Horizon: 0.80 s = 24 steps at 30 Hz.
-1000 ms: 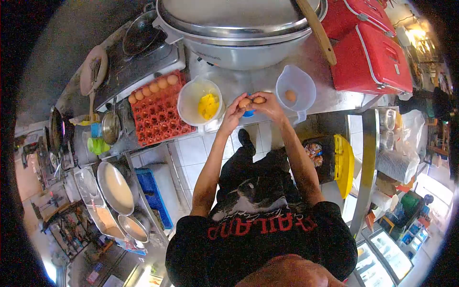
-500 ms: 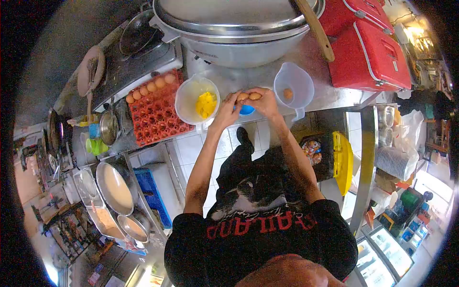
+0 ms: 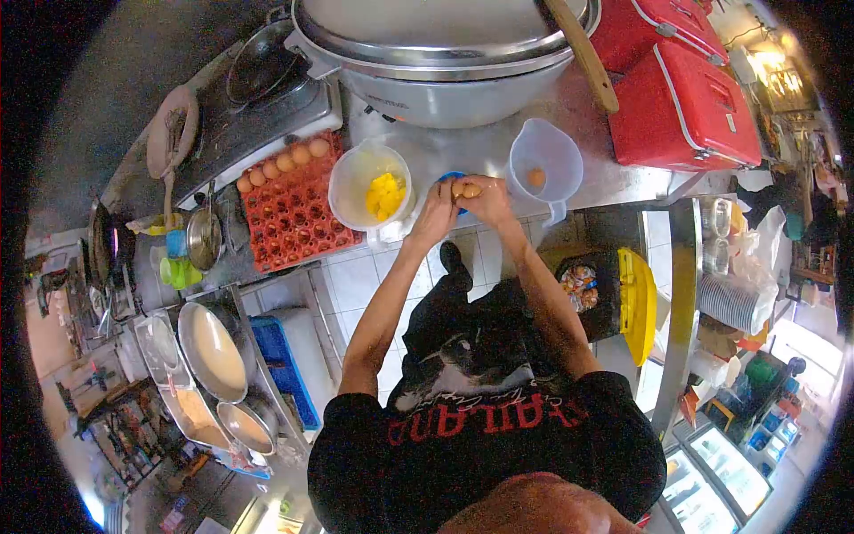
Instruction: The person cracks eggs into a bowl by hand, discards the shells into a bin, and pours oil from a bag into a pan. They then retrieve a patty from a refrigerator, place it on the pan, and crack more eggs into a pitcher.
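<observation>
My left hand (image 3: 439, 212) and my right hand (image 3: 488, 203) meet at the counter's front edge, fingers closed around brown eggshell (image 3: 466, 190) pieces. What lies inside the shell is hidden by my fingers. Directly beneath is a blue container (image 3: 455, 175), mostly covered by my hands. To the left of them stands a translucent jug (image 3: 349, 182) holding several bright yellow egg yolks (image 3: 385, 196). Another clear jug (image 3: 560, 151), to the right, has a brown egg or shell (image 3: 535, 177) at its bottom.
A red egg tray (image 3: 289, 222) carries a row of brown eggs (image 3: 285, 163) at its back. Behind the jugs sits a large lidded pot (image 3: 445, 98) with a wooden handle (image 3: 583, 58) across it. Red cooler boxes (image 3: 685, 116) stand at the right, a burner stove (image 3: 302, 107) at the left.
My hands have come slightly lower and closer together, and the two brown shell pieces now sit tighter between my fingers. The blue container shows more behind them.
</observation>
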{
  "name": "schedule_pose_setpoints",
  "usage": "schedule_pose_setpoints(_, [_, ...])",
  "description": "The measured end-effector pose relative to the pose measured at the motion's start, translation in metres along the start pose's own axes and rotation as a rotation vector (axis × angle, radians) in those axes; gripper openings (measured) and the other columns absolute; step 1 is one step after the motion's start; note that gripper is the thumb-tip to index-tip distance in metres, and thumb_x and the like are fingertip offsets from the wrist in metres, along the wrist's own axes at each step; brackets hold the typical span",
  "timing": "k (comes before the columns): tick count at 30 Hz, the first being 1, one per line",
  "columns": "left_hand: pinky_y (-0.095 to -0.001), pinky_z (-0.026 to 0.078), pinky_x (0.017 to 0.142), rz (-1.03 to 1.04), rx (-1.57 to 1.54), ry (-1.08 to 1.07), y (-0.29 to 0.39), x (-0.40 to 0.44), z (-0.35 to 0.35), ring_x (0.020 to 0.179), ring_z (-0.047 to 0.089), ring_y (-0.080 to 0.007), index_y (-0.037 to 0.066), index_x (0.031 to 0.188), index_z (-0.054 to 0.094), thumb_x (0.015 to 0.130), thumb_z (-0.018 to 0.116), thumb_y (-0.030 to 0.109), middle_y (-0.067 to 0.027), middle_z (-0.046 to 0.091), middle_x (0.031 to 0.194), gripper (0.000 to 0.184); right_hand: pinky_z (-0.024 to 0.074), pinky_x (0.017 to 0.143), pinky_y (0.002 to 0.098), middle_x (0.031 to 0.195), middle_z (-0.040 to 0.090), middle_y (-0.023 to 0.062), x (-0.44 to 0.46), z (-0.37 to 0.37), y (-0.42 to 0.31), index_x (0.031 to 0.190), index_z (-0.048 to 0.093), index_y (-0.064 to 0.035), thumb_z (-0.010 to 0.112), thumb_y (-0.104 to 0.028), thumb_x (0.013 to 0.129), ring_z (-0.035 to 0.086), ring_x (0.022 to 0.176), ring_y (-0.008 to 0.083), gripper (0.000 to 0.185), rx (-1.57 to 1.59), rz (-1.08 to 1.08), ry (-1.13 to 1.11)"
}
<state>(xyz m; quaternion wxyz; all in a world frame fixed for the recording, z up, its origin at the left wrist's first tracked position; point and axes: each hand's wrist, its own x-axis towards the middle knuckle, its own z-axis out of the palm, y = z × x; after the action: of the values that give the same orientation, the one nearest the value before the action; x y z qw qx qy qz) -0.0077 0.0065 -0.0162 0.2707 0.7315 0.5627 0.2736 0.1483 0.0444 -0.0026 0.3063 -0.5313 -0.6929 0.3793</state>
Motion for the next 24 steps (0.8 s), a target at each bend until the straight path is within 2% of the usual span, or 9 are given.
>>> schedule_pose_setpoints(2, [-0.0498,0.041,0.098,-0.075,0.029,-0.047,0.003,0.0,-0.004,0.111,0.05,-0.0479,-0.009,0.131,0.038,0.082,0.052,-0.004,-0.0327,0.049,0.118,0.051,0.0554,0.074,0.0342,0.09,0.071,0.0136,-0.004,-0.006,-0.008,0.094,0.071,-0.0074,0.079,-0.014,0.063,0.069,0.079,0.0262,0.033,-0.015,-0.056,-0.015])
schedule_pose_setpoints(5, [-0.0502,0.039,0.101,0.03,0.101,0.01,-0.003,0.0,-0.006,0.118,0.046,-0.0469,-0.004,0.136,0.037,0.08,0.055,-0.003,-0.0294,0.045,0.129,0.059,0.0552,0.077,0.0359,0.094,0.07,0.0137,-0.001,-0.017,-0.019,0.097,0.07,-0.0076,0.077,-0.01,0.063,0.068,0.085,0.0292,0.035,-0.076,-0.186,-0.022])
schedule_pose_setpoints(8, [-0.0472,0.038,0.102,0.128,0.141,0.116,0.013,0.002,-0.021,0.116,0.046,-0.0441,-0.004,0.134,0.041,0.075,0.051,-0.012,-0.0261,0.044,0.13,0.061,0.0547,0.08,0.0376,0.099,0.069,0.0139,-0.006,-0.015,-0.021,0.099,0.068,-0.0079,0.073,-0.007,0.064,0.066,0.09,0.0319,0.036,-0.085,-0.263,0.041])
schedule_pose_setpoints(12, [-0.048,0.038,0.103,0.053,0.193,0.094,0.014,-0.002,-0.018,0.119,0.045,-0.0443,0.001,0.135,0.042,0.071,0.055,-0.013,-0.0243,0.044,0.133,0.067,0.0542,0.082,0.0381,0.103,0.067,0.0157,-0.009,0.005,-0.008,0.101,0.067,-0.0082,0.07,-0.003,0.066,0.065,0.092,0.0345,0.035,-0.128,-0.31,0.148])
schedule_pose_setpoints(14, [-0.0488,0.038,0.105,0.006,0.19,0.088,0.008,-0.003,-0.009,0.121,0.045,-0.0445,0.004,0.136,0.042,0.068,0.061,-0.011,-0.0243,0.045,0.133,0.072,0.0543,0.081,0.0359,0.103,0.068,0.0143,-0.017,0.01,-0.011,0.101,0.067,-0.006,0.07,-0.003,0.069,0.067,0.092,0.0296,0.033,-0.002,-0.172,0.194])
schedule_pose_setpoints(17, [-0.0481,0.04,0.099,-0.085,-0.007,0.137,0.039,-0.005,-0.021,0.116,0.049,-0.0438,-0.001,0.134,0.042,0.081,0.055,-0.008,-0.0256,0.051,0.125,0.055,0.054,0.08,0.0321,0.102,0.069,0.0107,-0.028,0.008,-0.013,0.102,0.067,-0.0019,0.074,-0.006,0.073,0.066,0.09,0.0206,0.031,0.316,0.052,0.24])
schedule_pose_setpoints(20, [-0.0474,0.044,0.094,-0.025,-0.106,0.23,0.084,-0.009,-0.03,0.109,0.054,-0.0422,-0.002,0.131,0.044,0.087,0.059,0.001,-0.0245,0.055,0.119,0.047,0.0535,0.079,0.0294,0.101,0.068,0.0078,-0.054,-0.03,-0.035,0.103,0.066,0.0015,0.077,-0.008,0.074,0.063,0.09,0.0141,0.033,0.666,0.195,0.29])
schedule_pose_setpoints(21, [-0.0461,0.046,0.091,-0.055,-0.283,0.201,0.103,-0.012,-0.033,0.106,0.057,-0.0399,-0.001,0.129,0.047,0.089,0.063,0.01,-0.023,0.057,0.118,0.045,0.0534,0.079,0.0287,0.101,0.068,0.007,-0.067,-0.049,-0.044,0.103,0.066,0.0025,0.078,-0.008,0.074,0.062,0.09,0.0125,0.034,0.78,0.218,0.302])
schedule_pose_setpoints(24, [-0.0445,0.046,0.092,0.063,-0.433,0.023,0.167,-0.017,-0.024,0.107,0.057,-0.0371,0.002,0.129,0.048,0.087,0.067,0.017,-0.0209,0.058,0.117,0.049,0.052,0.085,0.0317,0.105,0.068,0.0086,-0.129,-0.126,-0.041,0.104,0.067,0.0003,0.078,-0.017,0.077,0.063,0.095,0.018,0.034,0.574,0.389,0.293])
